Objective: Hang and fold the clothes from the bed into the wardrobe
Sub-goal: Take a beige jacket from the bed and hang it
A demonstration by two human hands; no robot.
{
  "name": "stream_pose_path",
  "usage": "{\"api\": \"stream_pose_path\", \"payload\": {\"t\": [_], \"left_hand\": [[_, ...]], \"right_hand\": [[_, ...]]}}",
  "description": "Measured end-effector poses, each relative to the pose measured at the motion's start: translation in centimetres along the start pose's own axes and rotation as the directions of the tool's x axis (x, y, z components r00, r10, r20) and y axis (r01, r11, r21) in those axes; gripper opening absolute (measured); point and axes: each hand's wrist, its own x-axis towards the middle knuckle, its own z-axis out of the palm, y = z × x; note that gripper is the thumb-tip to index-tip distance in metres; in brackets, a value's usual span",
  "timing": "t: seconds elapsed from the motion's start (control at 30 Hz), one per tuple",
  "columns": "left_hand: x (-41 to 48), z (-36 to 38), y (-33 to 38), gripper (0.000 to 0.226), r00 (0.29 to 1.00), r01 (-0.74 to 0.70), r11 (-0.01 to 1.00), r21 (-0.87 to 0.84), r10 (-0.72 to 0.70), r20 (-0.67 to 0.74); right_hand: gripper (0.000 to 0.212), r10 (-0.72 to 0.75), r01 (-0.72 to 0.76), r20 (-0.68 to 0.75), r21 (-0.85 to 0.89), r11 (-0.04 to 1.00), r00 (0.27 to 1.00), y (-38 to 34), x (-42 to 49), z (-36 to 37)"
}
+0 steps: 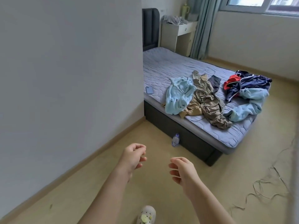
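Since nothing is held in either hand, the step in hand is judged to be the approach to the bed [161,65] for a first pick; no garment is seen hung or folded.

Left hand [132,157]: held out over the floor, fingers loosely curled, nothing gripped.

Right hand [182,168]: held out beside it and apart from it, fingers loosely curled, nothing gripped.

Clothes: all are laid on the foot half of the bed, well apart from both hands. A pale blue patterned top [178,96] is spread on the wall side. A khaki garment [208,102] is crumpled against it, touching it. A dark grey piece [215,82] is laid just behind the khaki one. At the far corner a navy and red jacket [246,85] is heaped partly over a pale blue fleece [246,107].

Other items: a phone [149,90] is laid on the mattress near the wall; a bottle [175,139] is stood on the floor against the bed base.

Wardrobe: not in view.

Next move, as judged: the gap to the bed is to be closed and one garment separated from its neighbours. As the top and khaki garment are bunched together, a lift by collar or waistband is called for.
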Motion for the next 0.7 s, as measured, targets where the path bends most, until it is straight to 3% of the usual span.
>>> {"api": "stream_pose_path", "payload": {"t": [0.33,0.53,0.7], "left_hand": [[14.7,10.6,9.6,0.012,0.979,-0.041,0.984,0.172,0.005,0.204],[20.6,20.7,12.4,0.011,0.952,-0.063,0.965,0.255,-0.019,0.305],[25.5,31.5,13.8,0.011,0.954,-0.027,0.964,0.265,-0.055,0.296]], "right_hand": [[0.01,0.051,-0.027,-0.166,0.147,0.989,0.985,-9.7,12.9,-4.5],[0.01,0.134,-0.066,-0.23,0.279,0.958,0.964,-13.0,19.9,-12.3],[0.013,0.138,-0.055,-0.256,0.307,0.95,0.957,-17.4,27.4,-21.3]]}}
